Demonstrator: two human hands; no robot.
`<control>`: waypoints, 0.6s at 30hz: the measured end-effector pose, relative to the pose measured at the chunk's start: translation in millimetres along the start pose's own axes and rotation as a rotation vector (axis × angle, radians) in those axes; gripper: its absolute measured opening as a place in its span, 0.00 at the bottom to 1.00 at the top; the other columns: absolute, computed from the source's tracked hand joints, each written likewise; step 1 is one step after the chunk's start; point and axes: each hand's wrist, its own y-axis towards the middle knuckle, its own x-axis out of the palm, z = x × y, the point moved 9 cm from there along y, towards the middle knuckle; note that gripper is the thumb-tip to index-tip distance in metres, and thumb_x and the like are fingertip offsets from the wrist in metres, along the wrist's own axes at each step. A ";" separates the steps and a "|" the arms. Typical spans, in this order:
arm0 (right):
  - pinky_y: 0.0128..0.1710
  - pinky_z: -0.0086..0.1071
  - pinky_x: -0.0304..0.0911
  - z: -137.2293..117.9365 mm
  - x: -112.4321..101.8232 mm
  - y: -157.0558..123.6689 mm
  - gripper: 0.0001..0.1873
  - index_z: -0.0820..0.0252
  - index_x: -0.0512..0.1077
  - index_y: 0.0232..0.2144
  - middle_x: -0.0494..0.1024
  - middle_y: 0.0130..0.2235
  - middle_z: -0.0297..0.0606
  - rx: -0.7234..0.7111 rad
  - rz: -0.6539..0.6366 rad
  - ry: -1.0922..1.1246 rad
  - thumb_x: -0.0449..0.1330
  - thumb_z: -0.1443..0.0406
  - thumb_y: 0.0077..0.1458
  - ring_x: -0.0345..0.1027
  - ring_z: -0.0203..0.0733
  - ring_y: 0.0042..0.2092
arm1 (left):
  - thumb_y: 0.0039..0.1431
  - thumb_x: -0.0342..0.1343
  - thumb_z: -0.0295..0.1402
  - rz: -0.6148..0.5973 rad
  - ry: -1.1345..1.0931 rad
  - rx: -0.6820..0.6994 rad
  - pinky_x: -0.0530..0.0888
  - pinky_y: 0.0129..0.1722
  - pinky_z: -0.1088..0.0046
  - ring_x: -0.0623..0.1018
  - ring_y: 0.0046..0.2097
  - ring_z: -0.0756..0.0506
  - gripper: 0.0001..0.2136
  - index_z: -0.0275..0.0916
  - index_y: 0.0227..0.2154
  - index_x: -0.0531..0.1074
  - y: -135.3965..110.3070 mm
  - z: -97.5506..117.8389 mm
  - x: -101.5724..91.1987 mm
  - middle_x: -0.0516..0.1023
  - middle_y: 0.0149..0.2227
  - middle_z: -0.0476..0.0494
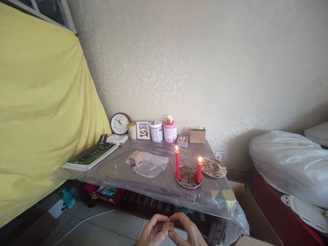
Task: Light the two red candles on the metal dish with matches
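Low in front of the table, my left hand (155, 230) and my right hand (186, 229) both pinch a small brown matchbox (168, 225) between thumbs and fingers. Its faces are partly covered by my fingertips. Beyond it, two lit red candles stand upright on a round metal plate (189, 173): a taller candle (177, 164) on the left and a shorter candle (199, 171) on the right. Thin pale sticks (220, 169) lie on a second plate (208, 163) just behind. A brown block-shaped pack (135, 158) rests on crumpled clear plastic (152, 164).
Clear plastic covers the table (107, 167). A clock (120, 123), a framed panda picture (143, 130), tins (170, 131), a card box (182, 140) and an open carton (197, 135) line the wall. Books (92, 157) lie left, near a yellow curtain (46, 102). Bagged things (287, 164) stand right.
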 end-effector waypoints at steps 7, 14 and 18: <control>0.54 0.34 0.66 4.4 0.8 -1.8 0.20 0.56 0.73 0.42 0.79 0.46 0.41 0.016 0.006 -0.015 0.60 0.48 0.57 0.74 0.47 0.51 | 0.45 0.66 0.52 -0.019 0.002 -0.010 0.68 0.50 0.61 0.78 0.48 0.37 0.21 0.44 0.38 0.75 0.8 -3.1 0.2 0.84 0.41 0.43; 0.53 0.35 0.66 8.6 1.2 -0.8 0.18 0.55 0.73 0.41 0.79 0.45 0.40 -0.013 0.015 -0.028 0.61 0.49 0.57 0.74 0.47 0.50 | 0.45 0.67 0.51 -0.022 -0.026 -0.013 0.68 0.50 0.62 0.78 0.47 0.38 0.20 0.44 0.38 0.76 0.2 -2.1 1.3 0.84 0.40 0.44; 0.53 0.35 0.67 11.9 2.4 1.1 0.18 0.55 0.74 0.41 0.79 0.45 0.40 -0.022 0.004 -0.034 0.61 0.50 0.57 0.74 0.47 0.50 | 0.45 0.67 0.51 -0.028 -0.029 0.000 0.68 0.49 0.62 0.78 0.46 0.39 0.20 0.45 0.38 0.77 0.2 -0.6 1.9 0.84 0.39 0.44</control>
